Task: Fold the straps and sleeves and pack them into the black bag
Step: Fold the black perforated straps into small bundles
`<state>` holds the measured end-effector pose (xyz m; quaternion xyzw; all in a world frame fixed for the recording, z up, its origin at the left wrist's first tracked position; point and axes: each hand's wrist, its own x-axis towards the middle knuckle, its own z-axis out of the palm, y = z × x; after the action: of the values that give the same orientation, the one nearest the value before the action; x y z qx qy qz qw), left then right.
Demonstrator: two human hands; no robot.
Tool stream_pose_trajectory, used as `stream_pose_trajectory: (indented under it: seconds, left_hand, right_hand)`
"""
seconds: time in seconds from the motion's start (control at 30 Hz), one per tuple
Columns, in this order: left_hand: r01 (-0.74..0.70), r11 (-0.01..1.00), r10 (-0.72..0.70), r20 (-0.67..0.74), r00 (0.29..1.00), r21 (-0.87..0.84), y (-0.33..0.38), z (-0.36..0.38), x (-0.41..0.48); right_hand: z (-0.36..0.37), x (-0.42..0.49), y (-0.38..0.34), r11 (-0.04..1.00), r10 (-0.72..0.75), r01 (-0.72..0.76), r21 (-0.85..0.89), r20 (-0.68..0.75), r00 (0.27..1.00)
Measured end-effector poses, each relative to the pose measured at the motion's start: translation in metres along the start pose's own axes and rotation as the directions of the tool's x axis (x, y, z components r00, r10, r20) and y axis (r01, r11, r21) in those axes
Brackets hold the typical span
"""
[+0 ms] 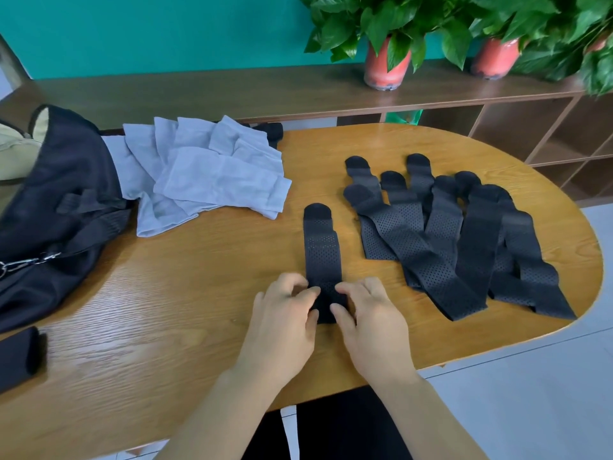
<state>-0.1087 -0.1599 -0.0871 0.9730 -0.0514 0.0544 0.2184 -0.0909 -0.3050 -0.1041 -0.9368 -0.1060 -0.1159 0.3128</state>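
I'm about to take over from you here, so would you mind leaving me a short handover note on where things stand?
Left-hand grip and right-hand grip both pinch the near end of one black strap lying flat on the table.
Other straps: a loose unfolded pile to its right.
Grey sleeves: a loose pile at the back left, beside the black bag.
Done: nothing finished that I can see; this strap's first fold seems only starting. A dark folded piece lies at the left edge; I cannot tell what it is.
Left: fold all straps and sleeves, then pack them in the bag.
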Motion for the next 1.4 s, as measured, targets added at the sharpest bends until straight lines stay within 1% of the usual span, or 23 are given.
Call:
stream_pose_trajectory:
  seconds: [0.1, 0.17, 0.27, 0.33, 0.43, 0.5, 0.6, 0.67, 0.73, 0.8, 0.87, 0.97, 1.13, 1.27, 1.4]
  left_hand:
    - [-0.103, 0.992, 0.105, -0.026, 0.994, 0.075, -0.003, 0.001, -0.001]
    - [-0.151, 0.984, 0.150, 0.019, 0.988, 0.094, -0.002, -0.003, -0.005]
    - [-0.169, 0.979, 0.159, 0.092, 0.983, 0.113, 0.000, -0.010, -0.015]
    - [-0.196, 0.969, 0.181, 0.105, 0.978, 0.149, -0.001, -0.014, -0.021]
    - [-0.223, 0.963, 0.214, 0.069, 0.974, 0.153, -0.004, -0.017, -0.031]
    - [-0.215, 0.959, 0.204, 0.076, 0.976, 0.183, -0.006, -0.020, -0.038]
    - [-0.185, 0.969, 0.174, 0.084, 0.981, 0.162, -0.007, -0.026, -0.047]
    - [-0.141, 0.989, 0.138, 0.076, 0.988, 0.047, -0.007, -0.031, -0.050]
    - [-0.050, 0.995, 0.055, 0.063, 0.996, -0.083, -0.007, -0.035, -0.052]
    - [0.031, 0.976, -0.029, 0.012, 1.000, -0.214, -0.006, -0.033, -0.052]
    - [0.133, 0.946, -0.146, -0.023, 0.989, -0.294, -0.005, -0.029, -0.049]
    - [0.194, 0.925, -0.227, -0.068, 0.971, -0.328, -0.005, -0.021, -0.044]
    - [0.274, 0.897, -0.311, -0.054, 0.949, -0.346, -0.006, -0.017, -0.034]
    - [0.313, 0.907, -0.336, -0.033, 0.941, -0.281, -0.006, -0.017, -0.028]
    - [0.333, 0.916, -0.354, -0.061, 0.933, -0.224, -0.006, -0.017, -0.023]
  right_hand:
    - [0.003, -0.003, 0.006, 0.991, -0.120, 0.117, -0.062, -0.045, 0.992]
    - [0.002, -0.007, 0.008, 0.981, -0.173, 0.166, -0.102, -0.071, 0.982]
    - [-0.003, -0.018, 0.006, 0.966, -0.233, 0.219, -0.138, -0.092, 0.968]
    - [-0.007, -0.028, 0.002, 0.965, -0.242, 0.233, -0.122, -0.062, 0.968]
    - [-0.012, -0.043, -0.004, 0.968, -0.238, 0.238, -0.082, 0.020, 0.971]
    - [-0.016, -0.048, -0.007, 0.964, -0.248, 0.254, -0.078, 0.069, 0.966]
    - [-0.016, -0.050, -0.007, 0.964, -0.261, 0.264, -0.030, 0.072, 0.963]
    - [-0.015, -0.049, -0.005, 0.973, -0.228, 0.226, 0.050, 0.048, 0.972]
    - [-0.014, -0.046, -0.007, 0.980, -0.144, 0.139, 0.139, 0.024, 0.989]
    - [-0.012, -0.042, -0.011, 0.976, -0.018, 0.016, 0.218, 0.009, 1.000]
    - [-0.009, -0.037, -0.015, 0.965, 0.081, -0.078, 0.250, -0.003, 0.997]
    - [-0.004, -0.029, -0.021, 0.969, 0.141, -0.135, 0.209, -0.017, 0.990]
    - [0.000, -0.017, -0.026, 0.984, 0.167, -0.167, 0.063, 0.007, 0.986]
    - [0.003, -0.012, -0.031, 0.984, 0.172, -0.171, -0.058, 0.014, 0.985]
    - [0.005, -0.011, -0.033, 0.986, 0.141, -0.142, -0.087, -0.013, 0.990]
